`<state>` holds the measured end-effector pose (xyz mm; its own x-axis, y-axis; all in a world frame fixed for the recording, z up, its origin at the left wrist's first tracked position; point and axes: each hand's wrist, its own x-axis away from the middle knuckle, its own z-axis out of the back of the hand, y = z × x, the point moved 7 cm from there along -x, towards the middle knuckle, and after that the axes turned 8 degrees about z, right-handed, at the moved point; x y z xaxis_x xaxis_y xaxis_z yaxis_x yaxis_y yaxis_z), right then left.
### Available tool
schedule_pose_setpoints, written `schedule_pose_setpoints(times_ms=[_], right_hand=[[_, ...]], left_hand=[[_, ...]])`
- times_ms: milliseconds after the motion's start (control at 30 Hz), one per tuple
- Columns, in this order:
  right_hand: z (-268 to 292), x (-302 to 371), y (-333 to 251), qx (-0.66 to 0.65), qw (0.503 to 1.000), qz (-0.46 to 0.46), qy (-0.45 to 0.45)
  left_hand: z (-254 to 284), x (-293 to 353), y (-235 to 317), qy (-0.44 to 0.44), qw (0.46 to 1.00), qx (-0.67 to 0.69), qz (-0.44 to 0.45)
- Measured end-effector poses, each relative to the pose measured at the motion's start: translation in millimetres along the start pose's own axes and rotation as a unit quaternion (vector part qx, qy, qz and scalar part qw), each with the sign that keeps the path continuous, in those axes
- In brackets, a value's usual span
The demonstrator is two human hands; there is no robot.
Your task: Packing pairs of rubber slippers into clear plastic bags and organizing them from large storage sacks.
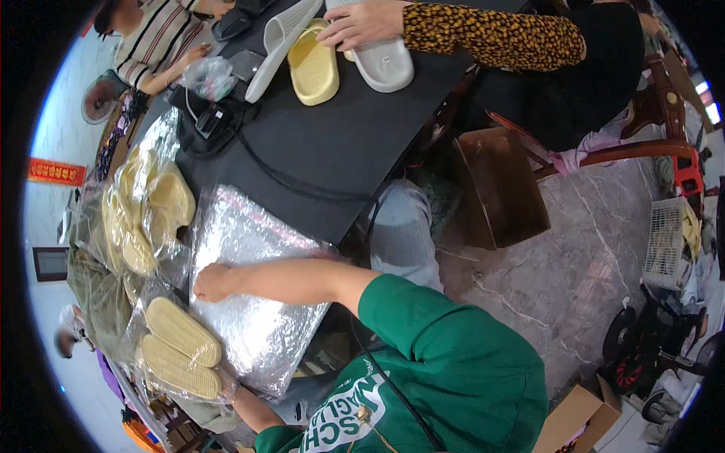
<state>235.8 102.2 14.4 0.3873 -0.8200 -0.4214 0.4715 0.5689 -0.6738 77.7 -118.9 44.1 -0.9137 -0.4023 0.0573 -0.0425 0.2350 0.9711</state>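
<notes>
A pair of pale yellow slippers (181, 349), ribbed soles up, lies in a clear plastic bag at the lower left. My left hand (229, 386) grips the bagged slippers at their near end, its fingers partly hidden by the plastic. My right hand (215, 283) is closed in a fist just beyond the slippers, above a stack of clear plastic bags (257, 332). What its fingers pinch, if anything, is hidden. More yellow slippers (147, 208) in clear bags are piled beyond, at the left.
Across the dark table (325, 151), a co-worker's hand (366, 24) touches grey and yellow slippers (313, 68). Another person (162, 41) sits at the far left. A black cable (279, 177) crosses the table. An open cardboard box (502, 189) is on the right.
</notes>
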Motion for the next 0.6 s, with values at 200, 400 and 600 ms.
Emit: schedule_pose_setpoints(times_ms=[200, 400, 600], right_hand=[[7, 2, 0, -0.005, 1.0, 0.006, 0.008], [7, 1, -3, 0.004, 1.0, 0.008, -0.012], [-2, 4, 2, 0.003, 1.0, 0.002, -0.013]], left_hand=[[22, -72, 17, -0.001, 0.999, -0.033, 0.015], [34, -68, 12, 0.025, 0.998, -0.056, -0.014], [85, -22, -16, 0.058, 0.994, -0.048, -0.076]])
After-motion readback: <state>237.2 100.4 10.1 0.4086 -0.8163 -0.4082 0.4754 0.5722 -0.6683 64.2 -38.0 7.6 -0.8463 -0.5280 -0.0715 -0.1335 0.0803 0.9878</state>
